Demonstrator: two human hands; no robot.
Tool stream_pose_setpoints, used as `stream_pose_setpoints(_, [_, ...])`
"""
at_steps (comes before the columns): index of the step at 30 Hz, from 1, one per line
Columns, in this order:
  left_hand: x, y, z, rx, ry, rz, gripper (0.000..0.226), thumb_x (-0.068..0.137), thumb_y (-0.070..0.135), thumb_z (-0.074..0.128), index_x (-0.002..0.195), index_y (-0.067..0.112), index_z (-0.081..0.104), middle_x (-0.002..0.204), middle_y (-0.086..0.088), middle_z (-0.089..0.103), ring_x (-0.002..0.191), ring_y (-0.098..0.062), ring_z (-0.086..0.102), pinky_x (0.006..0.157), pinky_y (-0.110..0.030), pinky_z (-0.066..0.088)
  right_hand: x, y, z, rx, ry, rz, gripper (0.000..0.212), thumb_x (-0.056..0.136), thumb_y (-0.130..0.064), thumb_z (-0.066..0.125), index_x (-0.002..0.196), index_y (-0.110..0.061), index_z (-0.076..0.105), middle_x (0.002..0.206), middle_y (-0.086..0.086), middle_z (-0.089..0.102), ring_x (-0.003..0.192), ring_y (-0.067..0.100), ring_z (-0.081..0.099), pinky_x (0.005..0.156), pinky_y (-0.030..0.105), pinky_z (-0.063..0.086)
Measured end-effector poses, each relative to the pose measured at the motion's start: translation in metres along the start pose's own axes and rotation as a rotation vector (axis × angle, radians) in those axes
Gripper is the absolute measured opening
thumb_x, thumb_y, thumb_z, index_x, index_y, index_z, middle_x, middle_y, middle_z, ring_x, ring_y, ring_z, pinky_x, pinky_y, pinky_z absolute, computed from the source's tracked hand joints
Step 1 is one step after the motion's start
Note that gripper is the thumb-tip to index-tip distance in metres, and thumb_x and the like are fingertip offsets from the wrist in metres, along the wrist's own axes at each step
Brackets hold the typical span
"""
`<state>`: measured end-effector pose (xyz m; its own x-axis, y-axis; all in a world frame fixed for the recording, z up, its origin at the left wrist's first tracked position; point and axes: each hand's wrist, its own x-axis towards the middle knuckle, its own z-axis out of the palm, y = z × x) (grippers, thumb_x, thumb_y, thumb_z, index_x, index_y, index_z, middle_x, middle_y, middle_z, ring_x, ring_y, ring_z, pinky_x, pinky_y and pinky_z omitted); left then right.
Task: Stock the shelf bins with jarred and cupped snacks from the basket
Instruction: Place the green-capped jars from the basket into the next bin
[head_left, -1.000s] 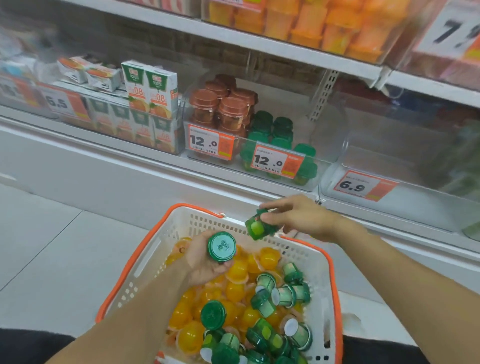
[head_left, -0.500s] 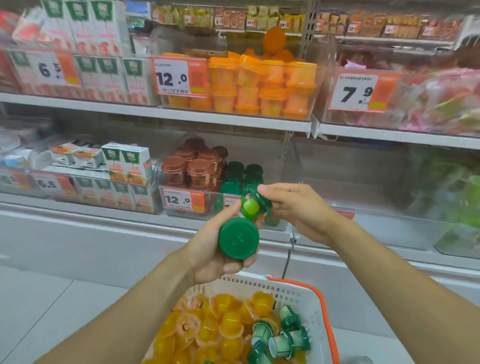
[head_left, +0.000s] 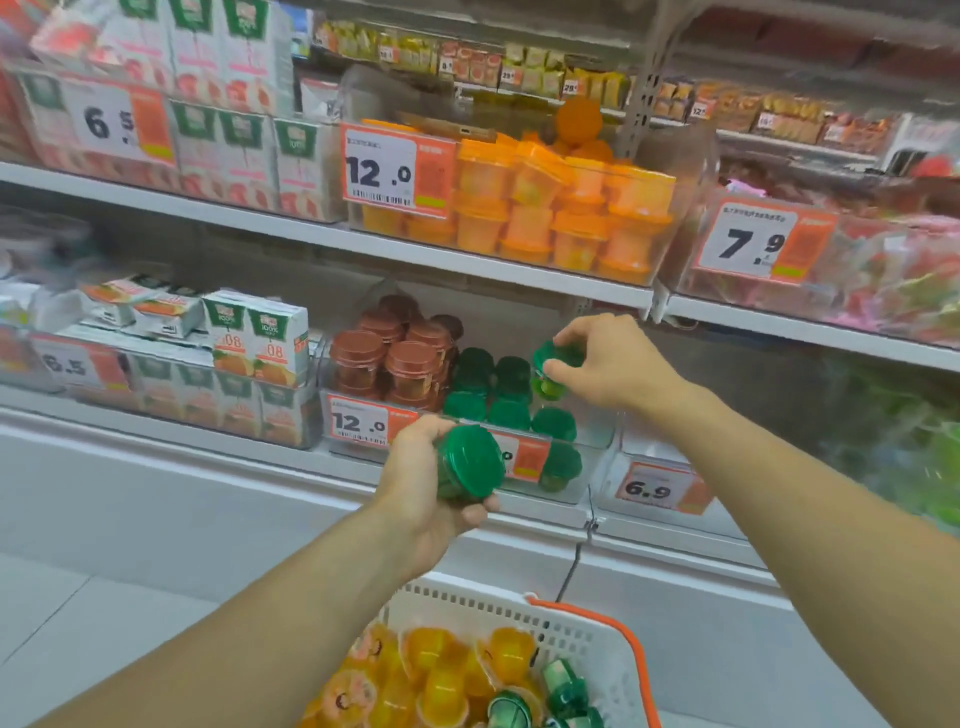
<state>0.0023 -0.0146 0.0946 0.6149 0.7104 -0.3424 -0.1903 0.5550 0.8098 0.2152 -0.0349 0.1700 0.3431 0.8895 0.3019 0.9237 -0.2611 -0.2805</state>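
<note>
- Green-lidded jar sits in the right hand, fingers curled over its lid from above and thumb pinching its side. The jar hangs over the right rear part of the clear shelf bin, above the green jars already standing there.
- That jar stands roughly upright, lid up, so its long axis already points down into the bin. The open spot appears to lie straight below the fingers, and the coming move looks like a short lowering.
- The right hand is clearly the nearer one to the bin; it is over the bin, while the left hand waits lower down, in front of the bin's front wall.
- The left hand wraps round a second green jar, fingers curled about its body. This jar is tilted, its round lid facing the camera, so it would need turning upright before it goes in.
- The clear bin on the lower shelf holds two kinds of jar: brown-lidded jars stacked on the left, green jars in rows on the right. Orange price tags hang on its front.
- Below, a white basket with an orange rim holds many yellow jelly cups and a few more green jars lying on their sides.
- On the shelf above, another clear bin is filled with orange-lidded cups.
- Juice cartons stand to the left of the jar bin.
</note>
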Motion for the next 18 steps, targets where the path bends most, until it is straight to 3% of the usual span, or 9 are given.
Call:
stream_pose_setpoints(3, [0.012,0.005,0.004,-0.072,0.022,0.005,0.032,0.096,0.028,0.038,0.089,0.002,0.055,0.057,-0.012,0.06,0.048,-0.024,0.05,0.039,-0.023,0.029,0.03,-0.002,0.008,-0.218,-0.194,0.031,0.029,0.091,-0.031,0.068,0.099,-0.004,0.06,0.089,0.01,0.062,0.087,0.031,0.061,0.068,0.036,0.05])
stream_pose_setpoints(7, [0.023,0.004,0.005,-0.133,0.035,-0.019,0.037,0.098,0.032,0.036,0.09,0.001,0.056,0.064,-0.015,0.058,0.048,-0.025,0.05,0.037,-0.022,0.03,0.066,0.001,0.031,-0.447,-0.429,0.1,0.032,0.097,-0.024,0.059,0.119,-0.002,0.051,0.112,0.013,0.055,0.096,0.028,0.053,0.076,0.033,0.044])
stream_pose_setpoints(10, [0.028,0.003,0.008,-0.186,0.025,-0.053,0.046,0.099,0.04,0.036,0.09,0.002,0.059,0.07,-0.017,0.059,0.047,-0.025,0.048,0.038,-0.022,0.029,0.086,0.012,0.05,-0.494,-0.481,0.138,0.036,0.099,-0.021,0.055,0.128,-0.001,0.055,0.127,0.018,0.058,0.106,0.03,0.058,0.084,0.035,0.05])
stream_pose_setpoints(12, [0.031,0.003,0.007,-0.205,0.017,-0.054,0.054,0.1,0.046,0.035,0.088,0.001,0.062,0.072,-0.019,0.061,0.045,-0.025,0.048,0.043,-0.025,0.028,0.097,0.016,0.06,-0.515,-0.481,0.152,0.035,0.098,-0.021,0.057,0.127,-0.002,0.058,0.126,0.018,0.061,0.11,0.032,0.061,0.089,0.038,0.052])
stream_pose_setpoints(16, [0.032,0.003,0.003,-0.214,0.022,-0.048,0.058,0.101,0.048,0.033,0.082,0.0,0.062,0.065,-0.018,0.062,0.044,-0.025,0.048,0.04,-0.023,0.024,0.113,0.027,0.073,-0.545,-0.436,0.177,0.036,0.095,-0.018,0.059,0.129,-0.004,0.057,0.124,0.015,0.062,0.102,0.03,0.062,0.087,0.034,0.057])
stream_pose_setpoints(18, [0.031,0.002,0.0,-0.213,0.033,-0.055,0.058,0.102,0.047,0.034,0.081,0.001,0.062,0.061,-0.016,0.062,0.045,-0.025,0.048,0.039,-0.023,0.024,0.115,0.03,0.075,-0.572,-0.439,0.205,0.037,0.094,-0.016,0.059,0.13,-0.004,0.055,0.117,0.013,0.061,0.094,0.027,0.06,0.077,0.03,0.055])
